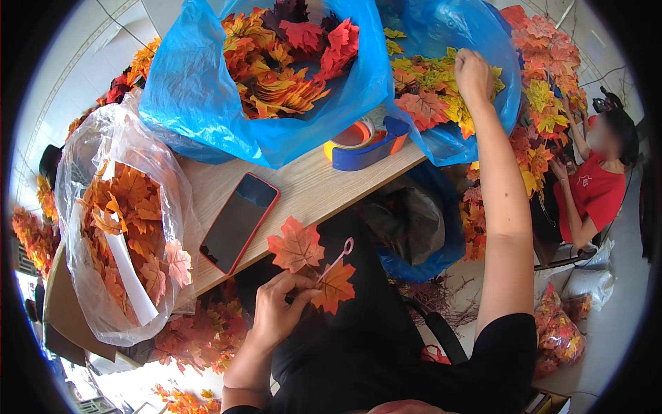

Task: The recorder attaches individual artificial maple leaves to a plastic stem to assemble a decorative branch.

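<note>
My left hand (281, 303) pinches a small sprig of artificial maple leaves (298, 245) over my lap. The leaves are orange-red, and a thin pink stem (334, 263) with a looped end sticks up between them. My right arm stretches far out to the blue plastic bag (507, 114) at the back right. There my right hand (474, 76) is closed among yellow and orange maple leaves (424, 93); its fingertips are hidden, so what they hold cannot be made out.
On the wooden table (303, 190) lie a phone (240, 222) and a blue tape dispenser (369, 146). Another blue bag (200, 103) and a clear bag (76, 207) hold leaves. A person in a red shirt (594, 196) sits at the right, near a hanging leaf garland (545, 62).
</note>
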Demonstrator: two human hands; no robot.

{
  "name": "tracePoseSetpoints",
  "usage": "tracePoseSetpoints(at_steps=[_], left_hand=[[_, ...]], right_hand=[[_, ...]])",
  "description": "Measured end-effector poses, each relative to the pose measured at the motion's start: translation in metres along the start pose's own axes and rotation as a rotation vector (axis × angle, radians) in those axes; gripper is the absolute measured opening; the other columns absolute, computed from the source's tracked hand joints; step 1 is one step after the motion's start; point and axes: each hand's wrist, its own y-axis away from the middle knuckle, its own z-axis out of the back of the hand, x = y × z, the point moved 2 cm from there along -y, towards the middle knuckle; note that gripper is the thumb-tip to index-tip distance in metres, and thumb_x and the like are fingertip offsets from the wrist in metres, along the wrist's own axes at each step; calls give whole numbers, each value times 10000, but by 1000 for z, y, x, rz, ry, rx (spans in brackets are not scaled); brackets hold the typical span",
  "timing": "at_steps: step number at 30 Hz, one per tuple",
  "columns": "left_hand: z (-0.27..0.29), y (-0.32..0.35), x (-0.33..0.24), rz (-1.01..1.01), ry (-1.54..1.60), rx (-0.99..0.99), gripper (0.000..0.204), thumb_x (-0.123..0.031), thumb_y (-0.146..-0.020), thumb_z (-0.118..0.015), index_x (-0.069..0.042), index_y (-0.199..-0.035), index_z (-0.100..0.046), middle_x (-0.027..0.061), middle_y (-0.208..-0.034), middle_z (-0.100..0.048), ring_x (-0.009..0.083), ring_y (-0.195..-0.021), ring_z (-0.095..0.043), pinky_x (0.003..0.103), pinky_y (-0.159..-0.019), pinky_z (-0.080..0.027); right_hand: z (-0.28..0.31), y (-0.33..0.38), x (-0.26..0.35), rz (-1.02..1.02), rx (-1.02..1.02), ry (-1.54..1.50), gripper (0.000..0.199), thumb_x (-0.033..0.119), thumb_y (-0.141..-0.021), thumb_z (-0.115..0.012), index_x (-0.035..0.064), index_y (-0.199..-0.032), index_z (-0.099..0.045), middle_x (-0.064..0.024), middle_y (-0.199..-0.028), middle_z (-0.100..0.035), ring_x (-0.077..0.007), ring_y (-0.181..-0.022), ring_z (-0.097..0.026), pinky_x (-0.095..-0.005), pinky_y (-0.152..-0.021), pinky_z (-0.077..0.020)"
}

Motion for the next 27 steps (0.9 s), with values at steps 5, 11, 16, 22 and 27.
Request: tracePoseSetpoints(at_steps=[5,11,16,22,27], left_hand=[[-6,8,15,-4,406,22,75,-24,-842,-664,12,-906,-650,53,-886,-616,115,-612,-584,237,-526,-452],[-2,3,30,211,752,-127,85,-13,-882,-618,33,-954,-614,54,-887,-628,84,-633,-570,211,-493,-426],[-9,-6,41,212,929,-101,123,7,-858,-639,8,-979,-618,56,-953,-657,98,-831,-617,223,-759,-481],[-22,-20,32,204,703,-227,100,-12,-839,-674,11,-928,-635,50,-888,-649,81,-738,-610,210,-629,-501],[-25,-21,28,40,379,-347,86,-5,-818,-688,45,-885,-665,57,-858,-639,102,-754,-620,236,-669,-512]], right_hand=[[-47,-17,15,177,272,273,235,103,-803,-603,107,-1024,-682,-182,-1031,-647,-353,-1031,-579,-437,-891,-453],[-12,-10,7,136,-175,-41,176,152,-862,-557,147,-959,-704,-129,-908,-681,-316,-850,-655,-477,-750,-501],[46,14,29,341,-590,-171,185,268,-896,-581,136,-944,-701,-77,-891,-697,-243,-780,-667,-365,-718,-511],[118,92,76,186,-39,-1108,204,174,-888,-619,0,-991,-647,-98,-926,-674,-172,-852,-636,-286,-786,-491],[139,221,168,1009,784,-1208,119,167,-771,-713,70,-828,-676,-42,-834,-654,-224,-751,-614,-336,-708,-501]])
